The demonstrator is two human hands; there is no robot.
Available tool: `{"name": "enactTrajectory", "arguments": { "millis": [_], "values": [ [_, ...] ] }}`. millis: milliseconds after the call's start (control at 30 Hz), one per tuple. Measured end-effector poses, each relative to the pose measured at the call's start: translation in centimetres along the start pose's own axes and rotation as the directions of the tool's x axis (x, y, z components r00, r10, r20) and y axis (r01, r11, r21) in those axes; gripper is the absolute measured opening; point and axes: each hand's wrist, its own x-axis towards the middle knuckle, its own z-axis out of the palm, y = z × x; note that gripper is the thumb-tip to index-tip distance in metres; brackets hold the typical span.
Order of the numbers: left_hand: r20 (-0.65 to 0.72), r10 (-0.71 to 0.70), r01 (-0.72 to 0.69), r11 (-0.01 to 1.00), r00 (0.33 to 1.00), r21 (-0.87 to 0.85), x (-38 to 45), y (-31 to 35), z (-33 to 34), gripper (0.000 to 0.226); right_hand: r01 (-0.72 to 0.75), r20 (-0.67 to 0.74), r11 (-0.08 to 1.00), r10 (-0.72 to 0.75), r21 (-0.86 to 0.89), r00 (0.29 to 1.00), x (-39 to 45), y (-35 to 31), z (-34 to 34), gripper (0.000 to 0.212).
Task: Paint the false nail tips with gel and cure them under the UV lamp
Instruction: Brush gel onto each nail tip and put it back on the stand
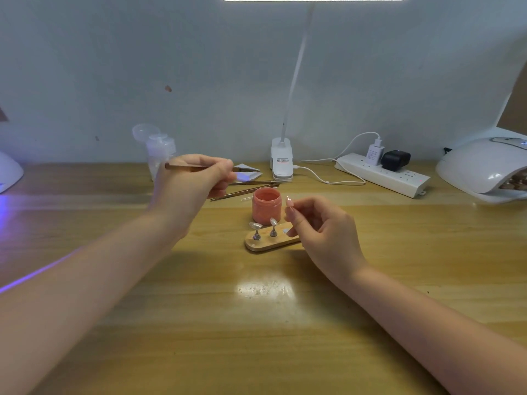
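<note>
My left hand [194, 185] grips a thin copper-coloured brush [182, 167] held level above the table, its tip pointing right. My right hand [319, 223] pinches a pale pink nail tip [289, 201] on a small stand, lifted just right of the open pink gel jar [267, 208]. In front of the jar lies a wooden holder [263, 244] with two silvery nail tips [255, 225] on metal stands. A white UV lamp [484, 166] sits at the far right, with nail tips visible in its opening.
Two more brushes [251, 187] lie behind the jar. A clip desk lamp [281, 162], a power strip [382, 174] with plugs, clear plastic bottles [158, 151] and another glowing lamp [8, 172] at the left edge stand along the wall.
</note>
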Motion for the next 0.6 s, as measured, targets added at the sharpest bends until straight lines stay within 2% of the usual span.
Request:
{"name": "enactTrajectory", "arguments": {
  "millis": [100, 200, 367, 600],
  "values": [
    [0.026, 0.133, -0.132, 0.99, 0.991, -0.049, -3.0, 0.3, -0.1, 0.003, -0.001, -0.009, 1.0, 0.001, -0.008, 1.0, 0.0, 0.0, -0.1, 0.007],
    [0.043, 0.247, -0.249, 0.968, 0.968, 0.038, -5.8, 0.2, 0.3, 0.003, 0.0, -0.01, 1.0, 0.0, -0.017, 1.0, 0.1, -0.1, -0.1, 0.007],
    [0.18, 0.412, -0.443, 0.877, 0.893, 0.187, -8.7, -0.5, 1.1, 0.013, 0.007, -0.013, 1.0, -0.008, -0.017, 1.0, 0.0, -0.1, -0.1, 0.009],
    [0.209, 0.472, -0.512, 0.83, 0.856, 0.222, -9.3, -0.9, 1.0, 0.016, 0.014, -0.003, 0.999, -0.014, -0.03, 1.0, -0.1, -0.1, -0.1, 0.009]
  ]
}}
